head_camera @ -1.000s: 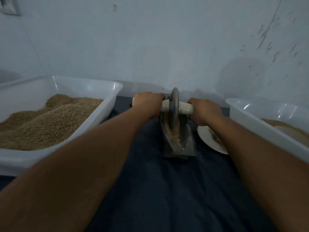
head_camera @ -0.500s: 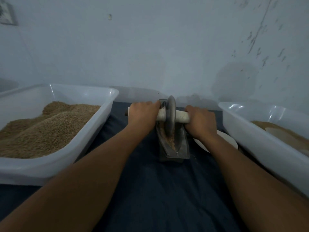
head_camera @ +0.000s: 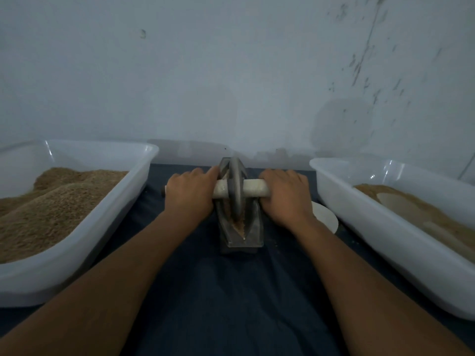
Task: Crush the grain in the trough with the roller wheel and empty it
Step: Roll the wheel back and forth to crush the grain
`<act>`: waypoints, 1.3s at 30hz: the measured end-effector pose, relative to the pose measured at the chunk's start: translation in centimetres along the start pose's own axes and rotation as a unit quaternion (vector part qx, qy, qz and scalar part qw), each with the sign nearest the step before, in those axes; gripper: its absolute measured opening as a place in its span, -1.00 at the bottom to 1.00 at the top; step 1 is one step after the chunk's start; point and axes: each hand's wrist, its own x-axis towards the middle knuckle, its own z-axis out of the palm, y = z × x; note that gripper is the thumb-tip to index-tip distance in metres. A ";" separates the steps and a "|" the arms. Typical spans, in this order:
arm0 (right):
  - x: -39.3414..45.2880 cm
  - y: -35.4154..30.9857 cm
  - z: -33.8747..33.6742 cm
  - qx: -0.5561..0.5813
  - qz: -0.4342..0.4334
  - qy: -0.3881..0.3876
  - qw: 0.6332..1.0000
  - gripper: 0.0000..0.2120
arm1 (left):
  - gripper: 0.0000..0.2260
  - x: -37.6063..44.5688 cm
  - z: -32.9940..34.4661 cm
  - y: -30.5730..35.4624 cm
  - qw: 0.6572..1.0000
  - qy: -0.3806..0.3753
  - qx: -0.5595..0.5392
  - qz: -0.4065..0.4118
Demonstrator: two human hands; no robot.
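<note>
A narrow metal trough (head_camera: 253, 231) stands lengthwise on the dark cloth, with brown grain (head_camera: 239, 223) in its groove. A grey roller wheel (head_camera: 235, 187) stands upright in the groove, near the trough's middle. A pale wooden axle (head_camera: 253, 186) runs through the wheel. My left hand (head_camera: 190, 195) grips the axle's left end. My right hand (head_camera: 284, 195) grips the right end. Both arms reach forward from the bottom corners.
A white tub (head_camera: 77, 242) heaped with brown grain sits on the left. Another white tub (head_camera: 380, 235) with a thin layer of crushed grain sits on the right. A small white dish (head_camera: 326, 217) lies between the trough and the right tub. The wall is close behind.
The wheel has rolled along the groove from the far end toward me, both hands coming with it. The view has tilted, so everything sits lower in the frame.
</note>
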 end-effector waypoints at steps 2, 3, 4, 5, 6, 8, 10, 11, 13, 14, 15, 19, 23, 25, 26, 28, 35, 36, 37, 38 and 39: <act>-0.3 -0.4 -0.1 -0.003 0.004 0.017 1.000 -0.81 | -0.64 -0.3 -0.3 -0.2 1.000 -0.013 -0.005 -0.012; -0.5 -0.5 -0.1 0.000 0.009 0.028 1.000 -0.83 | -0.65 -0.4 -0.4 -0.2 1.000 -0.019 -0.006 -0.011; -0.8 -0.5 -0.1 0.004 0.013 0.038 0.999 -0.85 | -0.65 -0.6 -0.5 -0.1 1.000 -0.023 -0.006 -0.006; -1.0 -0.5 -0.1 0.010 0.015 0.046 0.999 -0.87 | -0.65 -0.7 -0.6 -0.1 1.000 -0.025 -0.004 -0.002; -1.1 -0.5 -0.1 0.016 0.015 0.050 0.999 -0.89 | -0.65 -0.8 -0.8 0.0 1.000 -0.026 -0.001 -0.001; -1.2 -0.7 -0.3 0.029 0.013 0.056 0.998 -0.90 | -0.65 -0.9 -1.3 0.0 0.999 -0.033 0.004 -0.006; -1.2 -0.8 -0.5 0.036 0.012 0.069 0.997 -0.92 | -0.67 -1.1 -1.7 0.2 0.999 -0.036 0.004 -0.015; -1.2 -0.9 -0.6 0.037 0.011 0.079 0.996 -0.92 | -0.69 -1.2 -1.8 0.3 0.999 -0.038 0.001 -0.021; -1.5 -0.9 -0.6 0.044 0.006 0.098 0.994 -0.90 | -0.71 -1.4 -1.9 0.5 0.999 -0.041 -0.008 -0.032; -1.6 -0.9 -0.7 0.049 0.006 0.103 0.994 -0.88 | -0.72 -1.5 -1.9 0.5 0.998 -0.042 -0.011 -0.034; -1.7 -0.9 -0.7 0.052 0.006 0.104 0.993 -0.85 | -0.73 -1.5 -2.0 0.6 0.998 -0.042 -0.013 -0.036; -1.9 -1.1 -0.8 0.052 0.008 0.119 0.992 -0.78 | -0.76 -1.7 -2.2 0.7 0.998 -0.040 -0.023 -0.038; -2.0 -0.9 -0.5 0.050 -0.004 0.146 0.988 -0.81 | -0.77 -1.8 -2.2 0.7 0.998 -0.038 -0.032 -0.038; -1.9 -0.9 -0.4 0.049 -0.008 0.152 0.987 -0.83 | -0.77 -1.9 -2.2 0.7 0.998 -0.035 -0.037 -0.039; -1.9 -0.8 -0.4 0.050 -0.010 0.156 0.987 -0.84 | -0.78 -1.9 -2.2 0.7 0.998 -0.033 -0.039 -0.039; -2.0 -0.7 -0.4 0.050 -0.018 0.160 0.986 -0.84 | -0.78 -2.0 -2.2 0.7 0.998 -0.029 -0.039 -0.038; -1.9 -0.9 -0.7 0.057 -0.006 0.127 0.990 -0.78 | -0.77 -1.9 -2.4 0.7 0.998 -0.038 -0.036 -0.039; -1.8 -0.9 -0.8 0.058 -0.001 0.113 0.992 -0.77 | -0.77 -1.9 -2.4 0.7 0.998 -0.040 -0.031 -0.040; -1.7 -0.9 -0.8 0.060 0.001 0.101 0.993 -0.76 | -0.77 -1.9 -2.5 0.8 0.998 -0.043 -0.024 -0.040; -1.7 -0.8 -0.7 0.061 0.003 0.091 0.994 -0.76 | -0.77 -1.9 -2.5 0.8 0.998 -0.044 -0.018 -0.037; -1.7 -0.8 -0.7 0.063 0.005 0.085 0.994 -0.75 | -0.78 -1.8 -2.6 0.8 0.998 -0.044 -0.012 -0.033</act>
